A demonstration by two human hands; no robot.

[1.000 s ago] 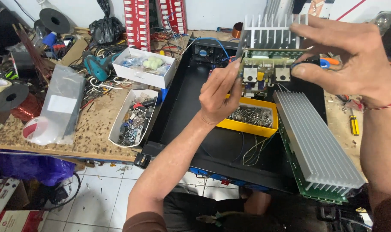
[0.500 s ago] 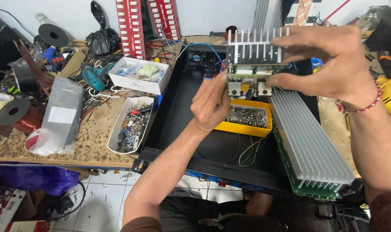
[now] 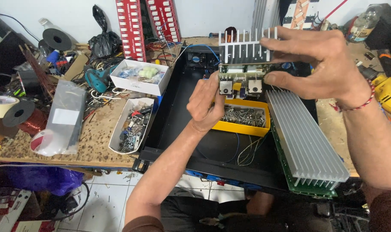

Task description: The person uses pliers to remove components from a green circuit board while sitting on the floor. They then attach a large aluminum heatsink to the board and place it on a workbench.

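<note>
My right hand (image 3: pixel 320 64) grips a small finned aluminium heatsink (image 3: pixel 242 48) joined to a green circuit board (image 3: pixel 242 77), held up above an open black metal chassis (image 3: pixel 178 107). Thumb and fingers pinch the assembly from its right end. My left hand (image 3: pixel 206 103) is curled just under the board's left corner, with its fingertips touching a black component mounted on the board's lower edge. Below both hands, inside the chassis, sits a yellow tray (image 3: pixel 244 118) with several screws.
A long finned heatsink on a green board (image 3: pixel 305 146) lies along the chassis's right side. On the worn bench to the left are two white parts trays (image 3: pixel 133 124) (image 3: pixel 139 76), a clear bag (image 3: pixel 62 118), wire spools and tape. A yellow drill (image 3: pixel 388 92) lies far right.
The view has shifted slightly, so the held assembly and both hands sit further left in the picture. My left hand has closed in under the board's left corner.
</note>
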